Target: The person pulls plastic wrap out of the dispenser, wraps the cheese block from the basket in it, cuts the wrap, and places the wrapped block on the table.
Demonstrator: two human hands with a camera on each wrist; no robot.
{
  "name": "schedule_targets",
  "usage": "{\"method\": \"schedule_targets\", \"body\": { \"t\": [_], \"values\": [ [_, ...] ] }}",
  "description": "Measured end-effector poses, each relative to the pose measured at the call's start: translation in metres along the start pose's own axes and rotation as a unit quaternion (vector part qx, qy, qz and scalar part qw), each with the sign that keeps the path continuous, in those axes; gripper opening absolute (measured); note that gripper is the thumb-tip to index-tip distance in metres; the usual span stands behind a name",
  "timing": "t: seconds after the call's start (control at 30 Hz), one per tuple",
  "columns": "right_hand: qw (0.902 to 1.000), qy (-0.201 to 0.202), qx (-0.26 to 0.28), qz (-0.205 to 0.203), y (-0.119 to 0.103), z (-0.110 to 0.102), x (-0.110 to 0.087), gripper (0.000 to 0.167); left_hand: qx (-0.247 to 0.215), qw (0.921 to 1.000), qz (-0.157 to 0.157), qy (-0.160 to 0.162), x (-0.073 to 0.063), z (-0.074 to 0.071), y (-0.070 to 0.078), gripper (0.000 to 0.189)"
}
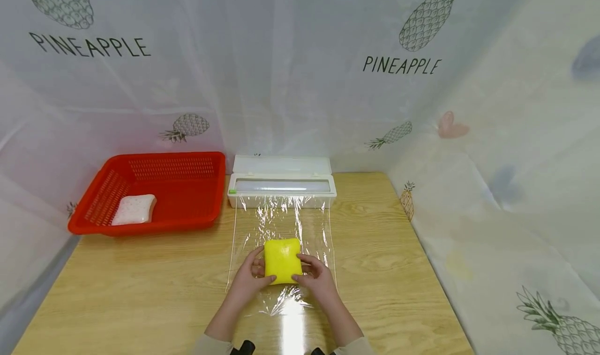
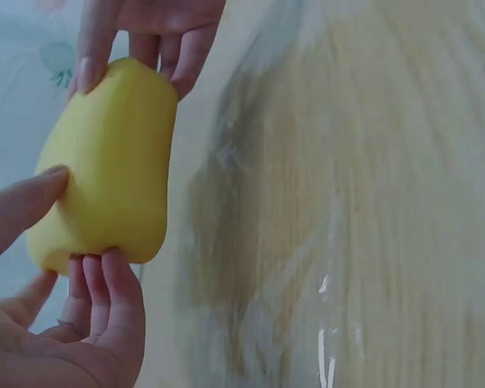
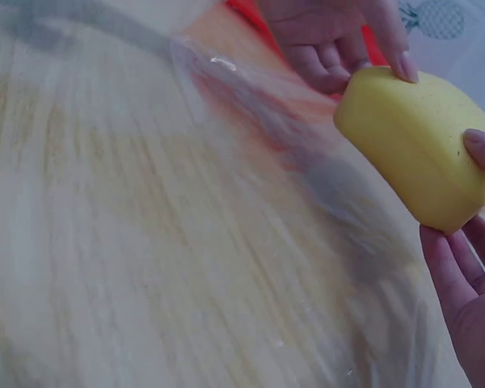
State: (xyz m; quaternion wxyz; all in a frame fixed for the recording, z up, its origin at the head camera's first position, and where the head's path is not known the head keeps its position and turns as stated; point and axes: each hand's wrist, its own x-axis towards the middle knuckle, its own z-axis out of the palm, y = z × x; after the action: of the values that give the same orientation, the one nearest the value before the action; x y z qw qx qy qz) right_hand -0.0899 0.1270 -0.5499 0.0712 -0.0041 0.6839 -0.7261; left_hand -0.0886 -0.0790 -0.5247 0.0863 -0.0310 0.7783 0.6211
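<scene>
A smooth yellow pillow-shaped block (image 1: 283, 261) with rounded corners is held between both hands, over a sheet of clear plastic wrap (image 1: 314, 230). My left hand (image 1: 248, 278) grips its left side, thumb on the near face and fingers curled at the edge. On the opposite side my right hand (image 1: 320, 278) holds it the same way. Both wrist views show the block (image 2: 105, 170) raised above the table between the thumbs and fingers. The wrap runs toward me from a white wrap dispenser (image 1: 281, 201), whose lid stands up behind it.
A red plastic basket (image 1: 187, 220) stands at the back left, with a white bread-slice-shaped block (image 1: 133, 210) inside. The wooden table (image 1: 389, 271) extends to both sides. A pineapple-print curtain (image 1: 290, 84) encloses the back and sides.
</scene>
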Motion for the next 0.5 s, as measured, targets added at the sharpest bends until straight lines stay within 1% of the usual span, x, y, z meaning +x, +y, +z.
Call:
{"method": "schedule_targets", "body": {
  "t": [0.17,0.37,0.43,0.5],
  "values": [
    [0.9999,0.013,-0.004,-0.001,0.008,-0.001,-0.005,0.050,0.005,1.0000,-0.001,0.006,-0.002,0.004,-0.005,0.079],
    [0.9993,0.007,-0.031,-0.018,0.012,0.004,-0.002,0.049,0.013,0.9992,0.001,0.037,-0.001,0.006,-0.012,0.075],
    [0.9989,0.010,-0.040,-0.022,0.014,0.005,0.000,0.049,0.008,0.9992,0.005,0.040,0.001,0.007,-0.014,0.074],
    [0.9983,0.023,-0.051,-0.020,0.014,0.005,0.002,0.049,0.005,0.9991,0.008,0.041,0.002,0.008,-0.015,0.073]
  ]
}}
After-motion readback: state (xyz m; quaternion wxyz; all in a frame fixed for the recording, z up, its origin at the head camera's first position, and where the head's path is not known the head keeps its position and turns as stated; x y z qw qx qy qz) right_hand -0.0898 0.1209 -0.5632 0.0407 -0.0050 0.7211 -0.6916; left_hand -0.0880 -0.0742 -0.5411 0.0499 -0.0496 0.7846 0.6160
